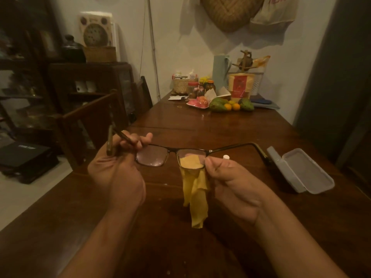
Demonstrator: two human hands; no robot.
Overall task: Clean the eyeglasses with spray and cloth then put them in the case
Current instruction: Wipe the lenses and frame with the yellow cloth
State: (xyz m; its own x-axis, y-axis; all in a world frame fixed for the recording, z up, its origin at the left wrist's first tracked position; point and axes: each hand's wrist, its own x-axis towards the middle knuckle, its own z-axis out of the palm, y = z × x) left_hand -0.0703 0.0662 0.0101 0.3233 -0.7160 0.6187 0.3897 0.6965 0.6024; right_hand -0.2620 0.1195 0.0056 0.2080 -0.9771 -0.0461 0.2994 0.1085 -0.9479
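Note:
Dark-framed eyeglasses (172,150) hang above the wooden table (220,125) with both temples unfolded. My left hand (116,169) grips them at the left hinge and temple. My right hand (230,177) pinches a yellow cloth (195,189) onto the right lens; part of the cloth shows through the lens and the rest dangles below. Just behind my right thumb a small white cap (226,156) shows, probably the spray bottle, mostly hidden. An open translucent grey case (305,171) lies on the table to the right, lid tilted up.
At the far end of the table sit fruit (218,104), jars, a woven basket (181,85) and a pale blue jug (219,71). A wooden chair (88,121) stands at the left table edge, with dark cabinets behind it.

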